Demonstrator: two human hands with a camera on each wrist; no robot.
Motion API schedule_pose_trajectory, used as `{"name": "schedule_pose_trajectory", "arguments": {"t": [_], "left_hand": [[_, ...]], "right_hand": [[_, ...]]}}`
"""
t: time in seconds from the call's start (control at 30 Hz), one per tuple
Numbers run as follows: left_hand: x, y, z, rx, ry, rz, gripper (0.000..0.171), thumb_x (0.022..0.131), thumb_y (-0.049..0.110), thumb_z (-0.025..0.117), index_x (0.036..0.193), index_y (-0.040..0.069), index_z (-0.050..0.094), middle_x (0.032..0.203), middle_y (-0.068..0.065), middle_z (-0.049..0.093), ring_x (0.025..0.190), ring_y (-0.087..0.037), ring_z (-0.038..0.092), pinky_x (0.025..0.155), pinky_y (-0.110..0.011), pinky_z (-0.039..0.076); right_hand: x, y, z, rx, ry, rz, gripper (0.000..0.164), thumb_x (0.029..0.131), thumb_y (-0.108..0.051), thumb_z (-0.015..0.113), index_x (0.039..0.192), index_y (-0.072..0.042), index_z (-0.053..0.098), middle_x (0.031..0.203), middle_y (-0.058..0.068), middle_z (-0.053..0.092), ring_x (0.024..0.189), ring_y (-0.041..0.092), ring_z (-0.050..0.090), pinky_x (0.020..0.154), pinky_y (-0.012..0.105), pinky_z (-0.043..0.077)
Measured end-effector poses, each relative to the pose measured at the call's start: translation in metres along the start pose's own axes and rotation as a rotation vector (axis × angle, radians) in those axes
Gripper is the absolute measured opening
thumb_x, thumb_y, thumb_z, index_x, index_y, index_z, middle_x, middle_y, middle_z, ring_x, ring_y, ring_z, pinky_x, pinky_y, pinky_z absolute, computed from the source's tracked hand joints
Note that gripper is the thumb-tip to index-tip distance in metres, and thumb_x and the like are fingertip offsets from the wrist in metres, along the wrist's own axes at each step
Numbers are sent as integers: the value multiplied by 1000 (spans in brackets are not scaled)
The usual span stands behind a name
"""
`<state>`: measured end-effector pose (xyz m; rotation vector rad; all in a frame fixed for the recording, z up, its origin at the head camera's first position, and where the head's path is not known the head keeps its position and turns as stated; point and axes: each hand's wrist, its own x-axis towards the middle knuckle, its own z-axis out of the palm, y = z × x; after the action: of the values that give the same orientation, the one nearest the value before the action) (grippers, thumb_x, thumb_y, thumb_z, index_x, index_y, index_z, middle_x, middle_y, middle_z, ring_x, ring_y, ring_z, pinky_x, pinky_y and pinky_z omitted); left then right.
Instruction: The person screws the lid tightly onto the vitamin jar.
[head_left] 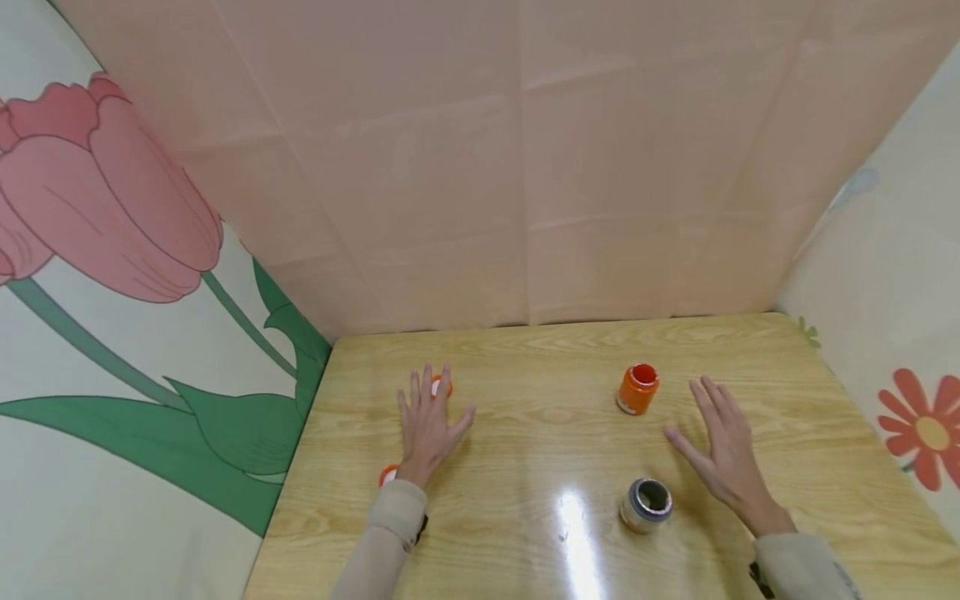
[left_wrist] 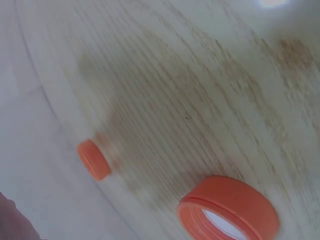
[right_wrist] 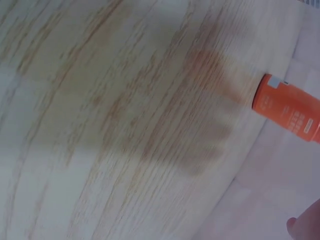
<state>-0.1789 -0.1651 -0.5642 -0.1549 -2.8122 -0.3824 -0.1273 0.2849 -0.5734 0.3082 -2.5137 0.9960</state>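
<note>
Both hands spread, nothing pinched. Left hand (head_left: 429, 429) reaches over the left part of the wooden surface (head_left: 525, 400), fingers straight and thumb apart; right hand (head_left: 726, 450) is out toward the right edge, fingers extended, thumb held away.

Two uncapped jars stand right of centre: the orange jar (head_left: 636, 397) toward the far edge, the grey-rimmed jar (head_left: 637, 517) closer to the near side. Two orange lids lie along the left edge: the far lid (left_wrist: 93, 160) under the left fingers, the near lid (left_wrist: 230, 202) beside the left wrist, white inner face showing.

Step, as I judge it: between grips, jars and lids apart. From this pose, any lift would first call for curling the fingers: left thumb and fingertips round the far lid's rim, right hand moved left and closed about the orange jar's side.

Hard to make out: far lid partly covered by fingers in the head view. Contact between left hand and far lid: cannot tell. Near lid cut by the left-wrist frame's bottom, orange jar by the right-wrist frame's side; its label print too small to read. Grey-rimmed jar's inside dark, contents unclear. Near edge of the surface out of frame.
</note>
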Motion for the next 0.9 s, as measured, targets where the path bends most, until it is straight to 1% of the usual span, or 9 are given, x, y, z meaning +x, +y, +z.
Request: {"name": "schedule_pose_trajectory", "arguments": {"t": [0.07, 0.23, 0.33, 0.5, 0.67, 0.73, 0.9], "left_hand": [[-2, 0, 0, -2, -10, -1, 84, 89, 64, 50, 157, 22, 27, 163, -17, 26, 150, -42, 21, 115, -69, 17], [-7, 1, -1, -12, -37, -11, 86, 88, 66, 49, 158, 24, 24, 165, -14, 19, 152, -40, 17, 117, -68, 14], [-9, 1, -1, -28, -32, -5, 87, 87, 66, 51, 158, 23, 25, 165, -13, 19, 152, -40, 17, 118, -67, 13], [-13, 2, -3, -45, -9, 27, 87, 86, 64, 54, 157, 19, 28, 164, -15, 23, 152, -41, 17, 116, -68, 16], [-17, 2, -4, -42, -13, 44, 88, 87, 64, 53, 158, 22, 24, 165, -13, 20, 153, -39, 15, 116, -68, 18], [-18, 2, -4, -33, -6, 49, 87, 87, 63, 54, 158, 24, 24, 165, -12, 21, 152, -39, 16, 116, -68, 18], [-22, 2, -3, 12, 49, 87, 83, 86, 59, 57, 156, 23, 31, 160, -16, 32, 147, -43, 28, 112, -70, 24]], "right_hand": [[-1, -1, 1, 1, -6, -5, 80, 86, -25, 69, 156, -12, 30, 161, 22, 24, 147, 51, 17, 114, 73, 5], [-2, -4, 2, -10, -12, -28, 82, 85, -27, 70, 156, -14, 31, 161, 23, 26, 147, 50, 17, 114, 72, 5], [-3, -5, 2, -11, -12, -33, 82, 85, -27, 71, 156, -14, 31, 160, 23, 27, 148, 49, 17, 115, 72, 5], [-8, -7, 2, 12, -17, -19, 80, 85, -24, 71, 155, -10, 33, 161, 22, 27, 150, 45, 15, 116, 70, 4], [-13, -7, 2, 28, -28, -28, 80, 86, -20, 69, 156, -12, 31, 163, 19, 25, 151, 43, 14, 118, 67, 2], [-15, -6, 3, 18, -27, -36, 81, 86, -20, 69, 156, -13, 30, 163, 18, 24, 151, 43, 14, 119, 65, 1], [-20, -6, 3, -43, -30, -27, 81, 87, -25, 68, 156, -14, 29, 162, 20, 25, 151, 43, 15, 119, 65, 3]]}}
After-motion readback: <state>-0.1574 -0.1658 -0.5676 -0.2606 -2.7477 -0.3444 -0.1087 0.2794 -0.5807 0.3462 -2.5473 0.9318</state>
